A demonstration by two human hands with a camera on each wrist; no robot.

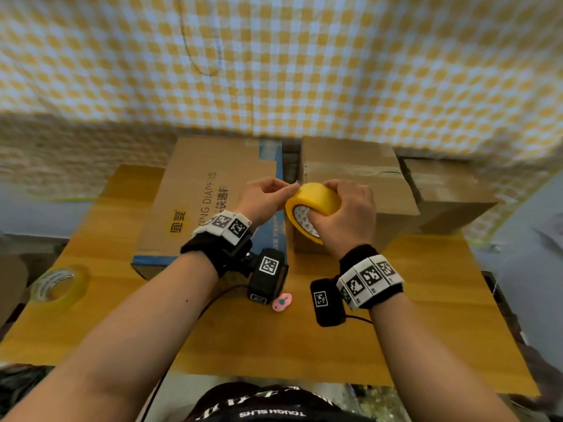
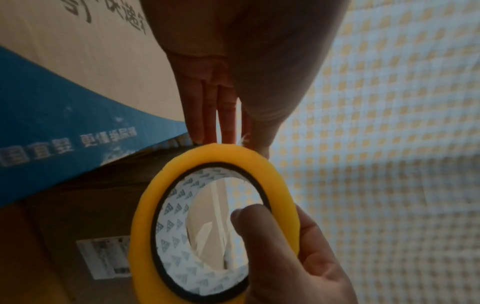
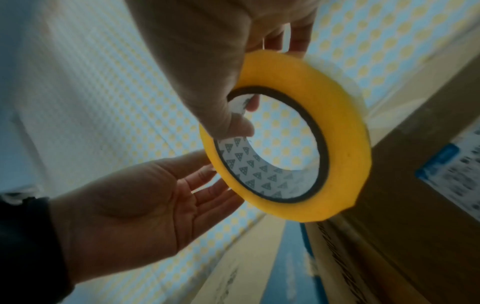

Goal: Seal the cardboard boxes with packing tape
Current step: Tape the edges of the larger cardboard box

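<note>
Above the gap between two cardboard boxes, the yellow packing tape roll is being held in the air by the right hand, its thumb hooking through the printed core while the other fingers are curling over the outer rim. The left hand is reaching in at the roll's top edge, fingers straight and together, seemingly picking at the free end; whether they are pinching it I cannot tell.

The risk, as I judge it, is the thin film splitting or re-sticking to the roll if the end is being lifted crookedly.

The head view is showing the plain box (old tape already crossing its top) beside the printed diaper box on the worktop, plus a spare clear roll. The wrist views are showing the thumb inside the core.
</note>
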